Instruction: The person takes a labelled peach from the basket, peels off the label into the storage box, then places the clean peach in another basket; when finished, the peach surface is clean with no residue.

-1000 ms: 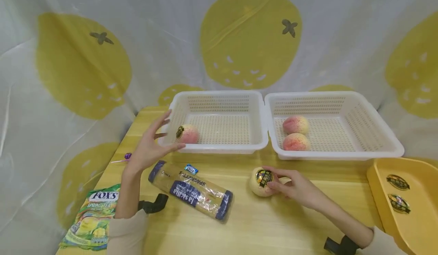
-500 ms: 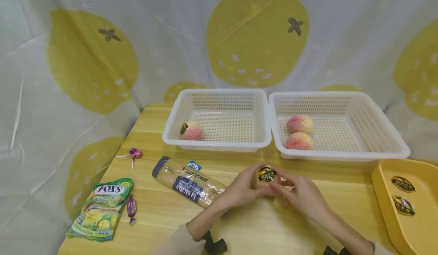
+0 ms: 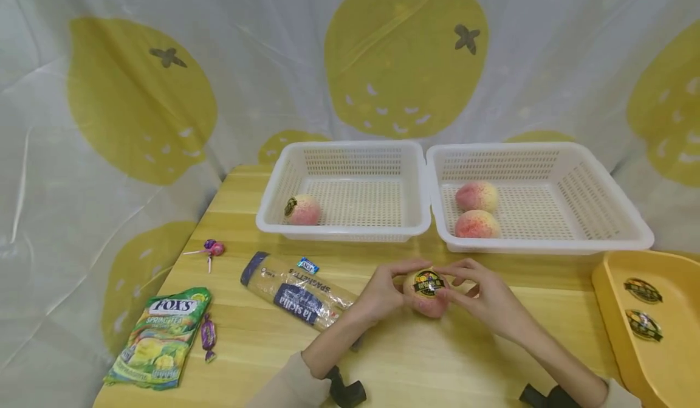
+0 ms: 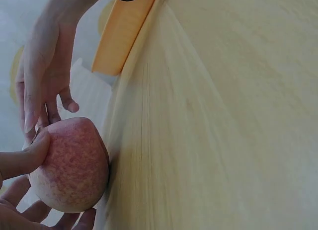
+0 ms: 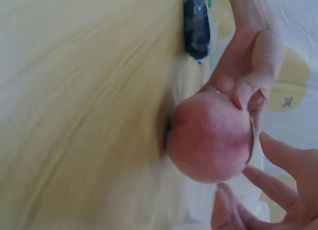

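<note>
A pink and cream peach (image 3: 430, 307) sits on the table in the middle of the head view, a black and gold oval sticker (image 3: 428, 283) on its upper side. My left hand (image 3: 383, 292) grips the peach from the left; in the left wrist view its thumb (image 4: 30, 155) lies on the fruit's upper side with fingertips underneath. From the right, my right hand (image 3: 487, 298) reaches the sticker's edge with thumb and fingertips. The right wrist view has these right fingers (image 5: 273, 188) spread around the stickered side, and the left thumb pressing beside the sticker's edge.
Behind stand two white baskets: the left basket (image 3: 344, 230) holds one stickered peach (image 3: 303, 210), the right basket (image 3: 547, 245) two peaches (image 3: 477, 224). A yellow tray (image 3: 672, 341) bears two stickers. Spaghetti (image 3: 301, 295), a FOX'S bag (image 3: 161, 338), lollipops (image 3: 213, 248) and wrapped candies (image 3: 208, 335) lie left.
My left hand has come from the left basket to the peach and now grips it. The peach has turned, showing more pink; the right hand's fingers have shifted around the sticker.
</note>
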Demonstrator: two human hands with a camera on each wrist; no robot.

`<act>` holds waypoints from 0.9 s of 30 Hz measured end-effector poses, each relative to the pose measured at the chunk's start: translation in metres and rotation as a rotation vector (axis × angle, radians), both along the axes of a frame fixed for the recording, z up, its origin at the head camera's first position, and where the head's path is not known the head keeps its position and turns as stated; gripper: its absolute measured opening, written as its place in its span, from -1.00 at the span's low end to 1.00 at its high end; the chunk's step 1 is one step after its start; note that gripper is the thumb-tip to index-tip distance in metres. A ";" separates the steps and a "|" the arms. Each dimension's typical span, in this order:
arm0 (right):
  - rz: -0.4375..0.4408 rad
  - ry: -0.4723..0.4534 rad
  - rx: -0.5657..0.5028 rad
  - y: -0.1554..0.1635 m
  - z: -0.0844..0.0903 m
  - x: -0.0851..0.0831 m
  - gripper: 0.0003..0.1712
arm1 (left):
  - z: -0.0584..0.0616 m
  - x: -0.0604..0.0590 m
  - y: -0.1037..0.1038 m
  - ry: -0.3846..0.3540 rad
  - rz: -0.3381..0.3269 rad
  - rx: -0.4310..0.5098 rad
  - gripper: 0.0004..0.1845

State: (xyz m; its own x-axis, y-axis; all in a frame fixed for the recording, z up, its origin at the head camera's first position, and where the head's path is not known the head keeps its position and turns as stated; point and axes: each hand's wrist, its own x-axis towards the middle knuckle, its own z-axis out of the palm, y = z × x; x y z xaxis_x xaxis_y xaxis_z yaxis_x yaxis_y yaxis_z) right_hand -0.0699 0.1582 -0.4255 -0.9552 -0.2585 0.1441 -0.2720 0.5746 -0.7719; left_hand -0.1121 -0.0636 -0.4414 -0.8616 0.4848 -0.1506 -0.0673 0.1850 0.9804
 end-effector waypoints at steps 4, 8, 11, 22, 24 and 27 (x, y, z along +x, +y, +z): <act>-0.041 -0.040 -0.095 0.001 -0.006 -0.001 -0.68 | 0.001 0.001 0.001 -0.068 -0.019 0.016 -0.29; -0.088 -0.124 -0.196 0.000 -0.008 -0.002 -0.79 | 0.003 0.001 0.003 -0.042 -0.058 -0.017 -0.29; -0.110 -0.139 -0.209 0.000 -0.007 -0.003 -0.86 | 0.005 0.000 0.006 -0.018 -0.084 -0.028 -0.27; -0.059 0.172 -0.060 -0.004 0.009 -0.001 -0.81 | 0.004 -0.004 0.004 -0.005 -0.104 -0.060 -0.26; -0.043 0.145 -0.085 0.001 0.018 0.001 -0.81 | 0.004 -0.005 0.002 -0.009 -0.107 -0.050 -0.26; -0.008 0.096 -0.116 0.016 0.033 0.002 -0.79 | 0.002 -0.006 0.000 -0.024 -0.108 -0.031 -0.22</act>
